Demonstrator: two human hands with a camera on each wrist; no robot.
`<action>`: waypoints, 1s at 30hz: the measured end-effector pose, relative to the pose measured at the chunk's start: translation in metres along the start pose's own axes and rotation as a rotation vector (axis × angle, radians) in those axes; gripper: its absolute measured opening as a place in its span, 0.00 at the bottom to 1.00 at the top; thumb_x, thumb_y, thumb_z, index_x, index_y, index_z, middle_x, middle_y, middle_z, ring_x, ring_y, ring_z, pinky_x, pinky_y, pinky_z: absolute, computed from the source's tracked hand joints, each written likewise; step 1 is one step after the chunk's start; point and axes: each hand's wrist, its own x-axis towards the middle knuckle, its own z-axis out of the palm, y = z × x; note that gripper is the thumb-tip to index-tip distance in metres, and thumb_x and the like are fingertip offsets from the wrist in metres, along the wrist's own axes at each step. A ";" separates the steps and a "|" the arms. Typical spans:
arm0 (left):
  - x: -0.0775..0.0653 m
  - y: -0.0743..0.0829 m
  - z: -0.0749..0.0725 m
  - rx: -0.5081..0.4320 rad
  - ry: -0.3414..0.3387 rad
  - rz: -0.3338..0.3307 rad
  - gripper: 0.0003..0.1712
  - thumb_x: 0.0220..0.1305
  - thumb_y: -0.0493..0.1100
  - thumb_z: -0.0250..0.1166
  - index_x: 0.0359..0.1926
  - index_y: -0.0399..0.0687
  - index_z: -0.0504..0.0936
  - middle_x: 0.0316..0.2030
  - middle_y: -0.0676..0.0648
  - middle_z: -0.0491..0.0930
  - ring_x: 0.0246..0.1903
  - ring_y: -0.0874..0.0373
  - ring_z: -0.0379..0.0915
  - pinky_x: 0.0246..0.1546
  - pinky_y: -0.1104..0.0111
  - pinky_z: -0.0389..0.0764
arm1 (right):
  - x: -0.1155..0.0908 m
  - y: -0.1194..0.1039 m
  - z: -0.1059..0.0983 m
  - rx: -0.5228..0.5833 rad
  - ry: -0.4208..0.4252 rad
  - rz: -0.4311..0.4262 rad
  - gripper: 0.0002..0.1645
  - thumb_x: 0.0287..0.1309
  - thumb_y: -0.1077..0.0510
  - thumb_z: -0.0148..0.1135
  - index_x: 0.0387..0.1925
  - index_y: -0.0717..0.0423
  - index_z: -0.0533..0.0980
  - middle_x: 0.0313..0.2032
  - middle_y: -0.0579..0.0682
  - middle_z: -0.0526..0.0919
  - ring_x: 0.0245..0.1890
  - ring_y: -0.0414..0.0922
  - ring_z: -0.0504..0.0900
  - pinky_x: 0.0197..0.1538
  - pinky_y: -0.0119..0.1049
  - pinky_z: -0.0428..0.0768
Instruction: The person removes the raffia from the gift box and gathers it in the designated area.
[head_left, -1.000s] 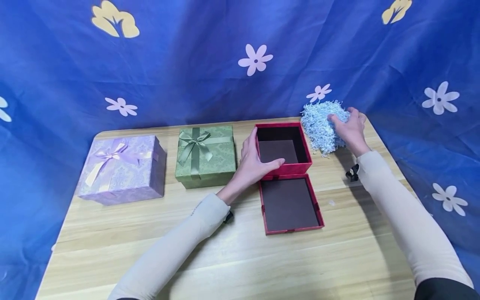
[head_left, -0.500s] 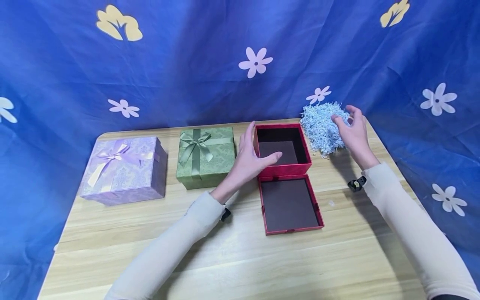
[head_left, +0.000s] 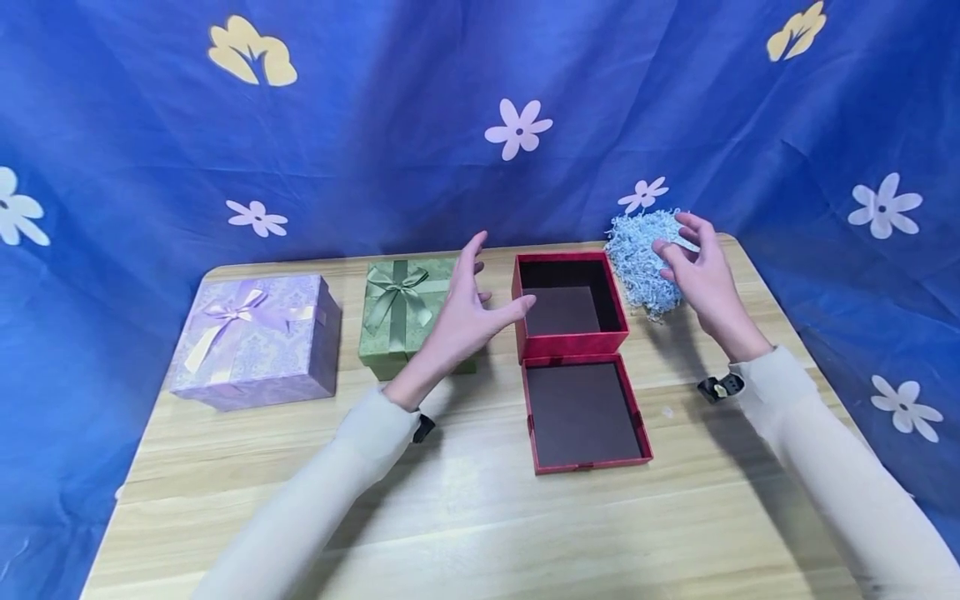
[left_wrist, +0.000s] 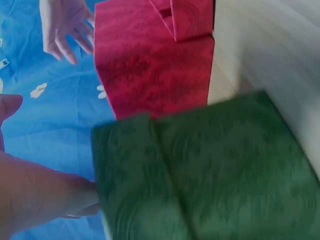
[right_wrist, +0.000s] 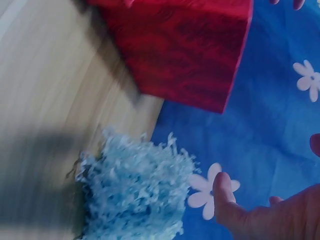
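Observation:
My left hand (head_left: pixel 467 319) hovers over the right part of the green gift box (head_left: pixel 387 337), thumb and fingers spread and nothing in it. To its right stands the red box (head_left: pixel 573 343), lidless, its dark inside bare. The red lid (head_left: pixel 585 412) lies upside down in front of that box. A pile of light blue shredded paper (head_left: pixel 640 262) sits beside the red box at the back right. Just above the pile's right side is my right hand (head_left: pixel 705 279), fingers loosely bent and apart. In the right wrist view its thumb (right_wrist: pixel 224 192) stays clear of the shredded paper (right_wrist: pixel 137 187).
A lilac gift box (head_left: pixel 255 350) with a ribbon bow stands at the left of the wooden table (head_left: pixel 480 517). A blue flowered curtain (head_left: pixel 420 125) hangs directly behind the table and along both sides. A small pale scrap (head_left: pixel 667 412) lies right of the lid.
My left hand has left the red box's rim and moved left over the green box. My right hand has drawn away from the shredded paper, its fingers loosened. The boxes stay put.

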 end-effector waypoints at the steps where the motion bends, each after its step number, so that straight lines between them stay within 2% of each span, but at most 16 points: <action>1: -0.001 0.001 -0.004 0.018 0.007 0.006 0.64 0.62 0.55 0.82 0.88 0.67 0.50 0.84 0.52 0.52 0.76 0.42 0.61 0.72 0.44 0.71 | -0.002 -0.002 0.001 0.009 -0.011 -0.004 0.44 0.78 0.49 0.62 0.85 0.52 0.56 0.80 0.65 0.56 0.73 0.58 0.69 0.68 0.50 0.79; 7: -0.006 0.006 -0.030 0.082 0.051 0.063 0.62 0.62 0.54 0.81 0.87 0.60 0.53 0.82 0.47 0.56 0.78 0.44 0.58 0.75 0.45 0.66 | -0.017 -0.018 0.013 0.048 -0.077 -0.029 0.39 0.78 0.53 0.62 0.83 0.49 0.61 0.76 0.61 0.63 0.67 0.54 0.74 0.60 0.35 0.83; 12: -0.011 0.003 -0.050 0.079 0.067 0.094 0.60 0.62 0.50 0.82 0.87 0.57 0.55 0.81 0.46 0.56 0.77 0.46 0.58 0.76 0.49 0.65 | -0.029 -0.028 0.025 0.108 -0.187 -0.051 0.39 0.77 0.56 0.60 0.83 0.46 0.62 0.76 0.62 0.65 0.65 0.54 0.76 0.60 0.36 0.82; 16: -0.019 0.001 -0.066 0.097 0.063 0.092 0.59 0.64 0.49 0.81 0.87 0.56 0.55 0.81 0.45 0.56 0.77 0.47 0.56 0.76 0.48 0.64 | -0.038 -0.037 0.038 0.129 -0.252 -0.050 0.39 0.78 0.56 0.61 0.84 0.48 0.62 0.75 0.59 0.67 0.66 0.55 0.77 0.63 0.40 0.82; 22: -0.033 -0.001 -0.088 0.151 0.069 0.053 0.58 0.67 0.50 0.79 0.88 0.59 0.53 0.81 0.46 0.56 0.77 0.42 0.56 0.75 0.45 0.64 | -0.050 -0.044 0.058 0.149 -0.342 -0.053 0.37 0.79 0.57 0.59 0.83 0.49 0.62 0.74 0.56 0.68 0.67 0.56 0.78 0.66 0.47 0.81; 28: -0.041 -0.005 -0.108 0.210 0.099 -0.003 0.59 0.66 0.52 0.80 0.88 0.65 0.53 0.82 0.48 0.54 0.77 0.43 0.55 0.75 0.42 0.61 | -0.053 -0.051 0.081 0.174 -0.411 -0.082 0.37 0.78 0.62 0.57 0.83 0.52 0.62 0.75 0.62 0.68 0.68 0.65 0.76 0.70 0.60 0.75; 30: -0.043 -0.008 -0.114 0.208 0.114 -0.017 0.59 0.66 0.51 0.80 0.88 0.65 0.53 0.83 0.49 0.54 0.79 0.44 0.52 0.77 0.41 0.58 | -0.054 -0.054 0.090 0.184 -0.433 -0.092 0.37 0.78 0.62 0.57 0.83 0.52 0.62 0.76 0.64 0.68 0.68 0.67 0.76 0.70 0.60 0.75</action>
